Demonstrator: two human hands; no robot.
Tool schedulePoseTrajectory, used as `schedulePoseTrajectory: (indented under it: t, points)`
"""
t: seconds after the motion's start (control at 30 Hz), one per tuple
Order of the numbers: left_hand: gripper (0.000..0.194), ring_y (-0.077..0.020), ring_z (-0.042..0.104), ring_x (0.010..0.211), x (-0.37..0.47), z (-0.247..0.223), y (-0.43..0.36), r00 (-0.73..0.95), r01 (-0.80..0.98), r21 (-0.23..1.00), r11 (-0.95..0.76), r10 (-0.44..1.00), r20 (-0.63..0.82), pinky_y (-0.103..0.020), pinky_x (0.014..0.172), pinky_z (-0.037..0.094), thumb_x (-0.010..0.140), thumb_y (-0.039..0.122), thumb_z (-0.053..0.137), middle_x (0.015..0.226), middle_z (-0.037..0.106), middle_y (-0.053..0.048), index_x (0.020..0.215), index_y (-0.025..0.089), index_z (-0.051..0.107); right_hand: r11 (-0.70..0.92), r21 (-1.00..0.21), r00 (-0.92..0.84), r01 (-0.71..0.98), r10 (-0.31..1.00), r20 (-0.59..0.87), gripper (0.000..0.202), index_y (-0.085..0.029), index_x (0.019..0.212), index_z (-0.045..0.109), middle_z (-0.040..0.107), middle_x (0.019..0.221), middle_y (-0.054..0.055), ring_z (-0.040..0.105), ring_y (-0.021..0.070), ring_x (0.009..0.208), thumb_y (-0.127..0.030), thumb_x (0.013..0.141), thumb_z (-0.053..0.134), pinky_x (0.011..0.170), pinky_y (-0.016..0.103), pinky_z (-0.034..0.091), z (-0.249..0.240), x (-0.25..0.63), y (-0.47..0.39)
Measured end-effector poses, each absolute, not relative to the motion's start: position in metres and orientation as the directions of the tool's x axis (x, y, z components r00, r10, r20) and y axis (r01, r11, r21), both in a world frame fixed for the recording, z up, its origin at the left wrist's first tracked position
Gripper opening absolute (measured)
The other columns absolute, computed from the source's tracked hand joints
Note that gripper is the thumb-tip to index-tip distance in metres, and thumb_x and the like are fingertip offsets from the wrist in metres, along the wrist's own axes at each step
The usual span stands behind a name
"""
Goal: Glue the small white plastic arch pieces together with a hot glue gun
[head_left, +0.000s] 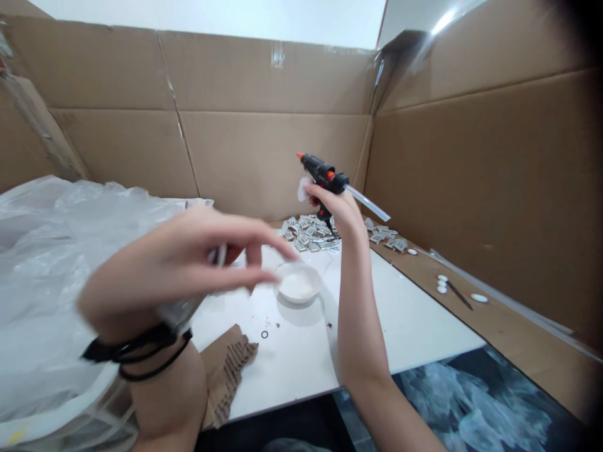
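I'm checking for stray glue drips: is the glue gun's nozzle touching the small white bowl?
Apart. In the head view, the right hand holds the glue gun raised well above the white bowl.

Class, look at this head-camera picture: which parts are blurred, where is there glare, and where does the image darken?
Head view: the left hand is motion-blurred; the right hand with the glue gun is sharper; glare streaks the cardboard wall's top edge; the right corners darken.

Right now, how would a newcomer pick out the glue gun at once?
Start at the white board walled by cardboard. Beyond its small white bowl, the right hand grips the glue gun above a pile of small silvery pieces. Only it is black with an orange tip.
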State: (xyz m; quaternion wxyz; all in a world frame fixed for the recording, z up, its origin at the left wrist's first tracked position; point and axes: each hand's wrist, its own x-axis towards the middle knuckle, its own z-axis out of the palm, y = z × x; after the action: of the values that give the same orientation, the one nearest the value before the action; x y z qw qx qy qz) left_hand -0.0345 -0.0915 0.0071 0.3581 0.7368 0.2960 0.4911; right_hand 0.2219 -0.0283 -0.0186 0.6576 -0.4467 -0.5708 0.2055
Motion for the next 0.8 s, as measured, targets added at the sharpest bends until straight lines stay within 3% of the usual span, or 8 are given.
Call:
schedulePoseTrajectory:
  t: [0.03,0.07,0.17,0.3,0.47,0.6,0.7,0.8]
  points:
    - [0.013,-0.0120,0.060,0.063,-0.023,0.013,-0.082,0.520,0.188,0.805,-0.563,0.752,0.405,-0.019,0.054,0.043,0.078,0.021,0.059,0.070,0.065,0.001,0.084,0.017,0.070,0.504,-0.827,0.245,0.249,0.793,0.558,0.024,-0.017,0.069,0.055,0.052,0.060,-0.001,0.047,0.0100,0.056,-0.040,0.069,0.064,0.053,0.023,0.035,-0.019,0.221,-0.029]
    - [0.011,-0.0124,0.060,0.063,-0.011,0.015,-0.070,0.581,0.225,0.768,-0.600,0.715,0.388,-0.019,0.053,0.041,0.074,0.020,0.064,0.069,0.066,0.001,0.082,0.016,0.071,0.497,-0.829,0.224,0.257,0.804,0.551,0.026,-0.017,0.068,0.054,0.052,0.060,-0.001,0.047,0.0101,0.056,-0.041,0.069,0.063,0.053,0.023,0.035,-0.019,0.220,-0.029]
    - [0.018,-0.0149,0.060,0.063,0.024,0.005,-0.024,0.578,0.232,0.731,-0.642,0.696,0.427,-0.021,0.055,0.042,0.070,0.026,0.068,0.069,0.067,-0.004,0.082,0.014,0.071,0.486,-0.828,0.172,0.278,0.823,0.541,0.028,-0.018,0.064,0.052,0.049,0.059,-0.001,0.044,0.0101,0.055,-0.043,0.070,0.062,0.052,0.024,0.033,-0.019,0.217,-0.028]
    - [0.029,-0.0166,0.062,0.077,0.053,-0.027,0.021,0.638,0.064,0.770,-0.634,0.620,0.457,-0.024,0.067,0.045,0.078,0.036,0.059,0.087,0.070,-0.008,0.092,0.014,0.069,0.477,-0.821,0.080,0.314,0.848,0.523,0.027,-0.018,0.060,0.048,0.046,0.057,-0.002,0.041,0.0096,0.054,-0.041,0.071,0.060,0.052,0.024,0.031,-0.019,0.214,-0.025]
    - [0.028,-0.0166,0.060,0.074,0.064,-0.043,0.031,0.572,0.020,0.739,-0.674,0.614,0.545,-0.026,0.069,0.045,0.081,0.036,0.052,0.078,0.069,-0.007,0.078,0.013,0.068,0.484,-0.777,0.013,0.403,0.846,0.534,0.024,-0.018,0.063,0.051,0.047,0.056,-0.003,0.042,0.0098,0.054,-0.039,0.070,0.060,0.052,0.023,0.032,-0.019,0.215,-0.024]
    - [0.026,-0.0154,0.060,0.074,0.063,-0.042,0.030,0.592,0.040,0.724,-0.689,0.600,0.538,-0.025,0.073,0.044,0.081,0.034,0.051,0.074,0.068,-0.006,0.072,0.014,0.066,0.519,-0.771,0.026,0.368,0.824,0.566,0.024,-0.017,0.067,0.052,0.045,0.054,-0.004,0.040,0.0092,0.051,-0.040,0.069,0.060,0.050,0.023,0.031,-0.019,0.217,-0.023]
    - [0.025,-0.0157,0.060,0.074,0.060,-0.043,0.031,0.660,0.104,0.714,-0.692,0.585,0.471,-0.024,0.070,0.043,0.079,0.032,0.051,0.075,0.068,-0.006,0.070,0.015,0.067,0.499,-0.780,0.081,0.378,0.821,0.565,0.024,-0.017,0.068,0.052,0.046,0.054,-0.004,0.039,0.0093,0.051,-0.039,0.067,0.061,0.050,0.023,0.031,-0.020,0.220,-0.022]
    - [0.021,-0.0143,0.057,0.061,0.058,-0.049,0.031,0.770,0.307,0.667,-0.678,0.589,0.245,-0.022,0.056,0.039,0.073,0.031,0.056,0.065,0.067,-0.003,0.066,0.016,0.070,0.442,-0.808,0.233,0.389,0.801,0.551,0.022,-0.017,0.070,0.053,0.042,0.052,-0.005,0.037,0.0092,0.049,-0.039,0.068,0.060,0.048,0.023,0.030,-0.021,0.223,-0.023]
